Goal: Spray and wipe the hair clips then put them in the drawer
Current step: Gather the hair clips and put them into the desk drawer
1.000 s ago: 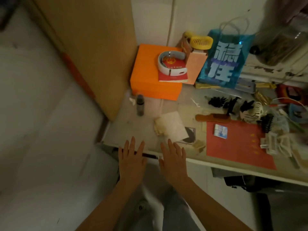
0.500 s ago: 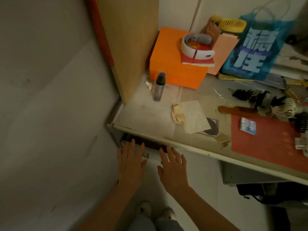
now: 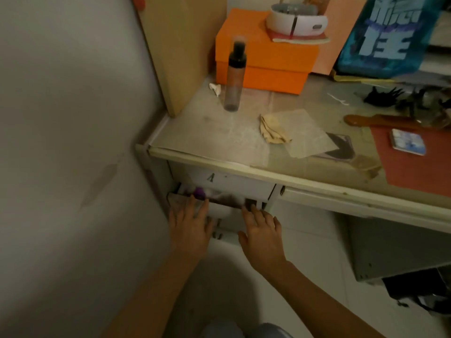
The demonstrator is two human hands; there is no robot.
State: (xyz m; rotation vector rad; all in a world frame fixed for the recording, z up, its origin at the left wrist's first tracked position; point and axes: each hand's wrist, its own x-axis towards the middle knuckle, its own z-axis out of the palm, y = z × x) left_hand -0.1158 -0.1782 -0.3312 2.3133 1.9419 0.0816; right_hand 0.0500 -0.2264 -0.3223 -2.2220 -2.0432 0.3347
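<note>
Two hands are being laid flat on the front of a partly open drawer (image 3: 227, 217) under the desk (image 3: 244, 164) — the left hand (image 3: 191, 226) at seven o'clock, the right hand (image 3: 262, 231) at five, fingers straight, nothing gripped. A spray bottle (image 3: 234, 78) is standing at twelve o'clock, a cloth (image 3: 273, 129) at one. Black hair clips (image 3: 383, 95) are lying at two o'clock — blurred.

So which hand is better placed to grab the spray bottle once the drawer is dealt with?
Probably the left hand. The spray bottle stands on the desk's left side, roughly above it. The right hand sits further right, nearer the cloth. Both rest open on the drawer.
</note>
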